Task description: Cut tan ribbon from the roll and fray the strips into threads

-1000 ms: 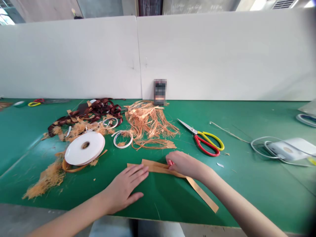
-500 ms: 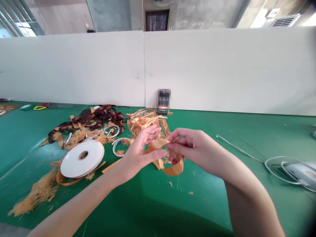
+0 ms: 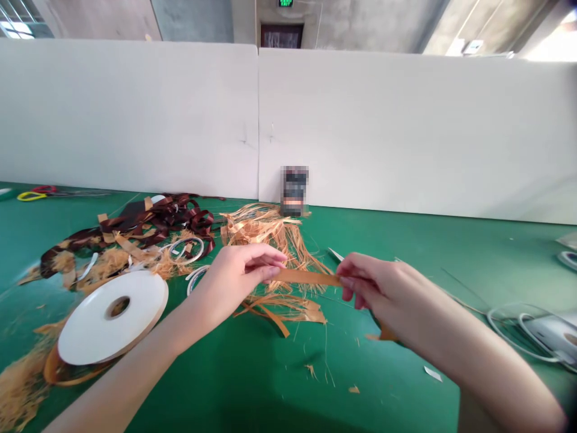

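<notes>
A flat orange ribbon strip (image 3: 308, 277) is stretched level in the air between my two hands, above the green table (image 3: 252, 379). My left hand (image 3: 234, 281) pinches its left end with thumb and fingers closed. My right hand (image 3: 383, 291) pinches the right end, and a further bit of orange strip shows under that hand. Beneath the strip lies a pile of shredded orange ribbon (image 3: 270, 240).
A large white tape roll (image 3: 112, 316) lies at the left with orange scraps around it. Dark brown ribbon (image 3: 148, 219) is heaped behind it, with small white rings nearby. White partition boards close the table's far side. A white device with cables (image 3: 545, 334) sits at the right.
One second ago both hands pressed the strip flat on the table. They lifted it, held it looped half a second ago, and now hold it pulled straight between them.
</notes>
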`<state>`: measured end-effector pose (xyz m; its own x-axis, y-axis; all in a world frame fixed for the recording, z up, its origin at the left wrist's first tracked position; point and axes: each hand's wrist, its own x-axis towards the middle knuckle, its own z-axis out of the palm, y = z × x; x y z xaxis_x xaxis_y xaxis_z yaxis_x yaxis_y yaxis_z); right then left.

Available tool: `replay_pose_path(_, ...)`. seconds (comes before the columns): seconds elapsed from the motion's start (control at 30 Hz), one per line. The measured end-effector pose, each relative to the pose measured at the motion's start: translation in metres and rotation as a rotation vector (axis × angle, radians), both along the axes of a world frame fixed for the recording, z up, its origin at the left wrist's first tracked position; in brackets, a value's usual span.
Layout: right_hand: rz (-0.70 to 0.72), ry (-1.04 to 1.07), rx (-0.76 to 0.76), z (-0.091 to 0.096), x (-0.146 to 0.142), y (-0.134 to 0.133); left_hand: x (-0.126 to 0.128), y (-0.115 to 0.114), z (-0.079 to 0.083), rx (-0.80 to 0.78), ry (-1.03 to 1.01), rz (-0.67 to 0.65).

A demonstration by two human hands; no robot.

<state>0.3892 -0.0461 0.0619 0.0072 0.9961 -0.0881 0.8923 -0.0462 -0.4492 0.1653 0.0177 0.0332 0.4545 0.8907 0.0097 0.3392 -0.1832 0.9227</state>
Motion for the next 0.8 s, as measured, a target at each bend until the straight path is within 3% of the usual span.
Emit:
replay_pose_path(0.1,-0.023,-0.094,0.067,-0.004,0.006,0.002,-0.003,-0.002,0.005,0.068,0.021,0.046)
replay_pose_path(0.2,0.023,0.014,0.109,-0.005,-0.003,0.002,-0.002,-0.012,0.011,0.059,0.018,0.003)
replay_pose_path(0.37,0.195,0.36,-0.089,-0.001,-0.031,0.001,0.006,-0.028,0.016,0.061,0.006,-0.099)
replay_pose_path(0.57,0.076,0.749,-0.329,0.003,-0.035,0.003,0.008,-0.029,0.016,-0.061,-0.138,-0.002)
replay_pose_path(0.8,0.064,0.661,-0.268,0.004,-0.038,-0.001,0.008,-0.027,0.018,-0.121,-0.163,0.025)
